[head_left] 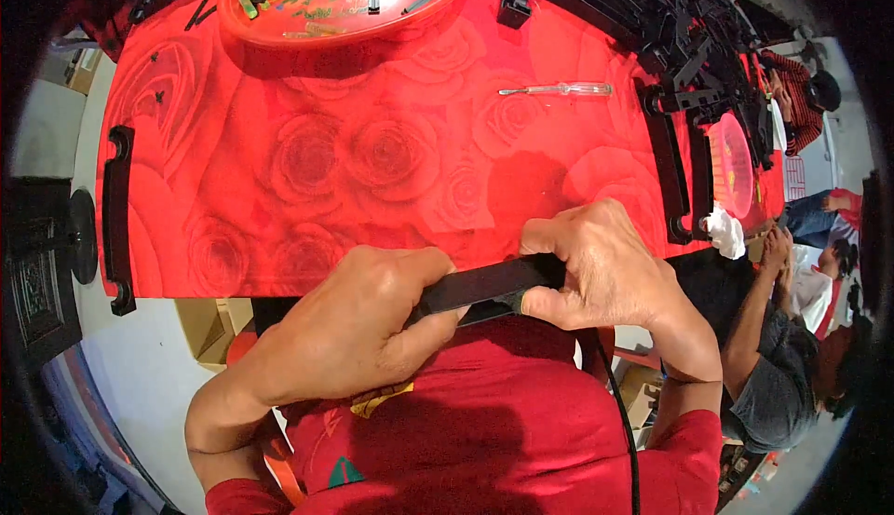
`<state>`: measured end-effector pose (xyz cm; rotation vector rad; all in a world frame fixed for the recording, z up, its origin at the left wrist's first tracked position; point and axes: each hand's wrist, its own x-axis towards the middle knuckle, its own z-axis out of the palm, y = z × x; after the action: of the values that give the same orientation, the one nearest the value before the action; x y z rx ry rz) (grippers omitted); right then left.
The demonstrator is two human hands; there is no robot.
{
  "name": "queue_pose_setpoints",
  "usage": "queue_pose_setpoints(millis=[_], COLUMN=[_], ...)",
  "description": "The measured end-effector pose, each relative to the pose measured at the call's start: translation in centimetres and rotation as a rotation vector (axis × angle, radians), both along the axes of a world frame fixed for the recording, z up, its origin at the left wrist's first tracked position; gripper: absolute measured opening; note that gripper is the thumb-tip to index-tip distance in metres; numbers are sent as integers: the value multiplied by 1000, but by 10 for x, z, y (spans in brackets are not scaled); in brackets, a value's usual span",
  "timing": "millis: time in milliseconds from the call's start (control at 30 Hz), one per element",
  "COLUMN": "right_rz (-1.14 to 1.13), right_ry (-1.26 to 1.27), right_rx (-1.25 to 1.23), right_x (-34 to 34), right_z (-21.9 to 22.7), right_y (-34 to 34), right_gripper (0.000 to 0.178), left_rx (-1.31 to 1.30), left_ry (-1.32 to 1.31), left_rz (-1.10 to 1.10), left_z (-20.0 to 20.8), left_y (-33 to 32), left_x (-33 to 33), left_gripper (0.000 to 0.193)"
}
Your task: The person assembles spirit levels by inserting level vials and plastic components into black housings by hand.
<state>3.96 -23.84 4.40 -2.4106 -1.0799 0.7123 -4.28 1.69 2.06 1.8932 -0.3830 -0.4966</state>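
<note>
Between both hands, just off the near edge of the table, is a flat black plastic strip-shaped part [489,284]. My left hand [372,319] closes on its left end, thumb below and fingers above. At the other end my right hand [596,264] pinches it the same way. A second dark edge shows under the part; whether it is a separate piece I cannot tell. Farther off, a screwdriver [563,89] with a clear handle lies on the red rose-patterned tablecloth [391,180].
A red tray [345,38] at the far side holds green-yellow tubes and small black pieces. Black plastic parts [689,59] pile up at the far right, near a pink basket [731,166] and white tissue [724,233]. A long black bracket [118,217] lies at the left edge. People sit at right.
</note>
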Motion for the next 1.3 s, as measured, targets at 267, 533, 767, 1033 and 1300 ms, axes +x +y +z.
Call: queue_pose_setpoints(millis=[267,533,767,1033,1300], right_rz=[-20,87,73,88,42], right_ry=[-23,118,154,52,47], right_rx=[-38,-10,18,-32,-64], right_x=[-3,10,9,5,6], right_z=[-3,17,15,8,7], right_y=[14,2,3,14,27], right_gripper=[35,21,22,26,28], left_rx=[49,41,31,67,98], left_ry=[44,49,135,138,107], left_rz=[45,59,81,68,91], left_z=[0,9,16,15,4], left_y=[2,6,3,3,6], left_x=[-4,-8,-4,-7,-8], left_gripper=[17,16,17,18,17])
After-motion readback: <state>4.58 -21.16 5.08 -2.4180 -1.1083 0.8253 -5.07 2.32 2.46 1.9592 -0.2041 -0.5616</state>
